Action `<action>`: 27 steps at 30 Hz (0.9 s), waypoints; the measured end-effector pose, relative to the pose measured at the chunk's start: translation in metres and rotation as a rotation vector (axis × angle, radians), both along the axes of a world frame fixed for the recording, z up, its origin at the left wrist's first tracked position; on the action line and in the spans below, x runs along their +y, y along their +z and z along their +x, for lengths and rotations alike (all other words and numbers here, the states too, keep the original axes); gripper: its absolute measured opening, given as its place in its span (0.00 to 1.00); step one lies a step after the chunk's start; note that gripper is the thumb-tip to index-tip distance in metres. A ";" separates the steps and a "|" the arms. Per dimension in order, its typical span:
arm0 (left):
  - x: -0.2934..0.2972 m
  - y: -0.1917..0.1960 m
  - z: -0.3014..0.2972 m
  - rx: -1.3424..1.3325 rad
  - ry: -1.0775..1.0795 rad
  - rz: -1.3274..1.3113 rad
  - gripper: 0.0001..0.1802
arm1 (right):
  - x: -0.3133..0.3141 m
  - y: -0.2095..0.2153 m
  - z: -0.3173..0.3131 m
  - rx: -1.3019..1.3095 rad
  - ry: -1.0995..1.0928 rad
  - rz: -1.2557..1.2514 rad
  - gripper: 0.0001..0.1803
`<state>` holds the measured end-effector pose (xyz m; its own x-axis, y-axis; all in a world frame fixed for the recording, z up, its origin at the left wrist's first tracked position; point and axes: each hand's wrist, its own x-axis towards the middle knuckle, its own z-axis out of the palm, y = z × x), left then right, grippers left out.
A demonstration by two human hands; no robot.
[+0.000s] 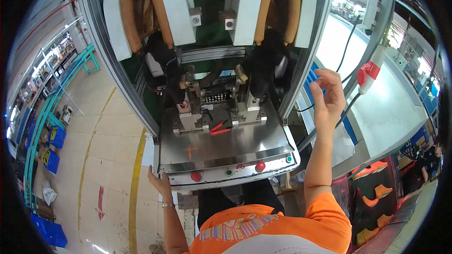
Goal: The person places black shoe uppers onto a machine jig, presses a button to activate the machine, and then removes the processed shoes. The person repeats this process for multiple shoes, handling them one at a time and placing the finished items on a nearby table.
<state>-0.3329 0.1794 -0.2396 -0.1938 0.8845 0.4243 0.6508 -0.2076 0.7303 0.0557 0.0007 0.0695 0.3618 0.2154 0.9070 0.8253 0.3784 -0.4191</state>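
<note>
Your left hand point(160, 183) rests with its fingers curled against the lower left corner of the grey steel press machine's front control ledge point(226, 171), just beside the left of its two red round push buttons point(196, 176); the other red button point(260, 166) sits further right along the same ledge, with small green buttons near each. Your right hand point(328, 95) is raised beside the machine's right upright frame post point(306, 61), fingers loosely spread and slightly bent, pinching nothing, close to the blue slatted part behind it. Above the ledge lies the flat shiny steel table point(226, 143), bare in the middle, with a red-handled clip point(219, 128) at its back edge. Two black shoes point(165, 66) hang on posts under the white padded arches. To your left the tiled floor lies open; to your right a black rack of orange soles point(376, 193) stands near.
</note>
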 end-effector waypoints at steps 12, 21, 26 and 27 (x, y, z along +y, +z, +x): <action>-0.038 0.141 0.140 -0.326 -0.717 0.236 0.20 | -0.023 -0.001 0.007 -0.173 -0.037 -0.137 0.19; -0.102 0.195 0.212 -0.168 -1.143 0.329 0.22 | 0.001 0.012 0.014 -0.573 -0.257 -0.058 0.13; -0.116 0.195 0.229 -0.135 -1.134 0.429 0.35 | -0.025 -0.014 -0.011 -0.555 -0.271 0.027 0.15; -0.120 0.194 0.233 -0.155 -1.146 0.441 0.38 | -0.039 -0.016 -0.021 -0.596 -0.295 0.043 0.15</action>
<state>-0.0997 0.0591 -0.0454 0.5229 0.3649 0.7704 -0.1554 -0.8478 0.5071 0.0350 -0.0387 0.0532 -0.1663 0.1437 0.9755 0.9826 0.1071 0.1517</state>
